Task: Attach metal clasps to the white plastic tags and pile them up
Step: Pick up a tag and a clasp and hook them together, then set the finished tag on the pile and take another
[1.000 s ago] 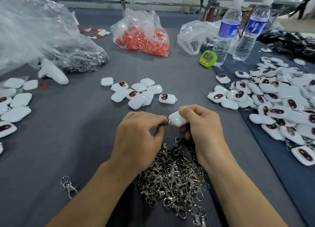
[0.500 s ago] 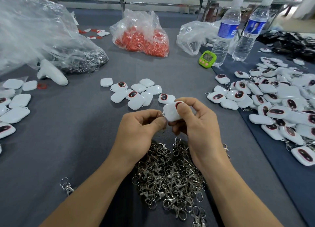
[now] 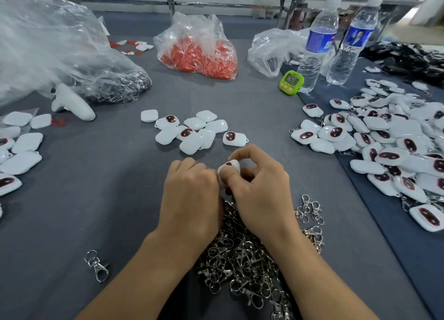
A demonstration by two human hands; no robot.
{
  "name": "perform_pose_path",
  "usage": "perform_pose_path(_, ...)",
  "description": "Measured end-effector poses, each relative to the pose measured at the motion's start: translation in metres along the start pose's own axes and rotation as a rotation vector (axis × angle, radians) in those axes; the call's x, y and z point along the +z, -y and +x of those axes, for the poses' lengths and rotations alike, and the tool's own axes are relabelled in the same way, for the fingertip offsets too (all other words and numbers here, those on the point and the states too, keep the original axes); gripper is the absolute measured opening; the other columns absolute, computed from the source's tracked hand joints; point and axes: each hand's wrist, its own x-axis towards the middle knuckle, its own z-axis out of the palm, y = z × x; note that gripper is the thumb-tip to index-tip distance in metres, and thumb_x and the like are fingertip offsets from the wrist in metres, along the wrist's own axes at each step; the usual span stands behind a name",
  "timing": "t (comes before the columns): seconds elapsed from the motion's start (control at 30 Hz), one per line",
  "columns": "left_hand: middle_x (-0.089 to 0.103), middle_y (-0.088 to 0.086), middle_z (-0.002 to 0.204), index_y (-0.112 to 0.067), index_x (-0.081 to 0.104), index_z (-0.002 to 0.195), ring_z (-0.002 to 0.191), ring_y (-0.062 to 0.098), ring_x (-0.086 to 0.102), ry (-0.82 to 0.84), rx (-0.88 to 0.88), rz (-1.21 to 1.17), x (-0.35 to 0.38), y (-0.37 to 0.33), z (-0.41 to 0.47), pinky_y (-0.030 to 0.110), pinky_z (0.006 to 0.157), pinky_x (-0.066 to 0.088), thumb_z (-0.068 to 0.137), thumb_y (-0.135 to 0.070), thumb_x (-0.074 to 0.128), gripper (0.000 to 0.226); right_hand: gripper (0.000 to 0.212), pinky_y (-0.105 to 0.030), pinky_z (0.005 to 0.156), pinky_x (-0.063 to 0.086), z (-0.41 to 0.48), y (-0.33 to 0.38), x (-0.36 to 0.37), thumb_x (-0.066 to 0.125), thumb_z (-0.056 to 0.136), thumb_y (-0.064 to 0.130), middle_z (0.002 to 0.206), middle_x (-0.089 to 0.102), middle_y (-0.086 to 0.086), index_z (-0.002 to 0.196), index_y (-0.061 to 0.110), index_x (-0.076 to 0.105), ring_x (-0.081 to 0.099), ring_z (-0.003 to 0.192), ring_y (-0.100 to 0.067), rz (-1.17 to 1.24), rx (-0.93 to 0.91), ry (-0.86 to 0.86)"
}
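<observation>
My right hand pinches a white plastic tag with a dark red-rimmed oval, thumb on its face and forefinger arched over it. My left hand has its fingers curled tight against the tag's left edge. The metal clasp it pinched a moment ago is hidden behind its knuckles. Both hands hover over a heap of metal clasps at the table's near edge. A small cluster of tags lies just beyond the hands. A big pile of tags with clasps covers the right side.
One loose clasp lies near left, a few more clasps right of my wrist. More tags lie far left by a white controller. At the back are a bag of red parts, two water bottles and a green timer.
Both hands moved closer together and the left hand rolled knuckles-up over the tag's edge, hiding the clasp. The right hand tilted the tag so only its top shows.
</observation>
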Motion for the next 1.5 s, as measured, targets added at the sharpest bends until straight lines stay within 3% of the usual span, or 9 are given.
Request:
perform_pose_path(0.23,0.068,-0.008,0.069,-0.028,0.079,0.083,0.070,0.010,0.056,-0.054,-0.240,-0.439,0.003,0.000,0.004,0.027,0.068,0.042,0.084,-0.021,0.076,0.007,0.013,-0.026,0.045,0.043,0.014,0.000,-0.011,0.064,0.095,0.010,0.057,0.067,-0.006,0.086,0.017,0.069,0.054,0.044,-0.015,0.296,0.217,-0.030)
perform_pose_path(0.37,0.062,-0.016,0.055,-0.047,0.078,0.086,0.049,0.000,0.045,0.029,-0.319,-0.831,0.006,0.004,0.009,0.013,0.048,0.035,0.089,-0.027,0.074,0.020,0.010,-0.021,0.040,0.035,0.020,0.001,-0.021,0.061,0.096,0.011,0.057,0.065,-0.012,0.094,0.012,0.071,0.047,0.041,-0.015,0.460,0.353,0.000)
perform_pose_path(0.67,0.057,-0.003,0.061,-0.017,0.074,0.069,0.065,0.019,0.044,-0.081,0.013,-0.139,0.011,0.008,0.003,0.030,0.067,0.026,0.086,-0.023,0.061,0.022,0.012,-0.020,0.044,0.040,0.017,-0.004,-0.026,0.067,0.092,0.012,0.072,0.074,-0.012,0.091,0.008,0.078,0.059,0.050,-0.014,0.344,0.318,0.233)
perform_pose_path(0.87,0.069,-0.012,0.072,-0.032,0.079,0.081,0.076,0.014,0.060,-0.071,-0.270,-0.351,0.013,0.011,0.008,0.033,0.073,0.047,0.084,-0.034,0.075,0.005,0.015,-0.017,0.046,0.043,0.019,-0.004,-0.036,0.065,0.091,0.001,0.075,0.076,-0.011,0.095,0.009,0.078,0.065,0.056,-0.012,0.293,0.376,0.326)
perform_pose_path(0.97,0.070,-0.019,0.078,-0.037,0.079,0.090,0.080,0.003,0.061,-0.067,-0.327,-0.443,0.013,0.012,0.008,0.031,0.079,0.052,0.082,-0.041,0.077,0.009,0.020,-0.017,0.052,0.051,0.027,-0.004,-0.050,0.061,0.090,0.002,0.085,0.078,-0.012,0.107,0.004,0.073,0.070,0.062,-0.013,0.753,0.477,0.213)
perform_pose_path(1.1,0.068,-0.021,0.081,-0.037,0.079,0.094,0.087,0.000,0.060,0.034,-0.322,-0.473,0.011,0.010,0.007,0.031,0.087,0.052,0.082,-0.040,0.078,0.013,0.048,-0.025,0.089,0.055,0.032,-0.013,-0.081,0.062,0.088,0.027,0.132,0.070,-0.003,0.134,0.011,0.063,0.069,0.116,-0.016,1.413,0.336,0.102)
perform_pose_path(1.3,0.067,-0.030,0.097,-0.042,0.078,0.099,0.096,-0.007,0.061,0.273,-0.128,-0.576,0.004,0.007,0.007,0.021,0.089,0.049,0.075,-0.052,0.076,0.026,0.032,-0.023,0.081,0.056,0.039,-0.021,-0.067,0.066,0.085,0.014,0.120,0.075,0.000,0.116,0.016,0.073,0.073,0.104,-0.012,1.074,0.350,0.008)
perform_pose_path(1.4,0.059,-0.034,0.107,-0.049,0.073,0.108,0.106,-0.007,0.056,0.375,-0.023,-0.521,0.002,0.005,0.006,0.028,0.098,0.046,0.069,-0.064,0.071,0.042,0.025,-0.023,0.079,0.052,0.044,-0.022,-0.047,0.070,0.086,0.003,0.100,0.078,0.005,0.104,0.018,0.077,0.070,0.089,-0.007,0.544,0.248,-0.094)
perform_pose_path(1.5,0.058,-0.033,0.109,-0.050,0.074,0.105,0.108,-0.005,0.053,0.389,0.054,-0.481,0.003,0.004,0.007,0.032,0.101,0.042,0.069,-0.059,0.075,0.037,0.036,-0.018,0.084,0.045,0.046,-0.026,-0.026,0.074,0.086,0.021,0.105,0.073,0.014,0.120,0.031,0.073,0.061,0.085,0.009,-0.109,0.123,-0.044)
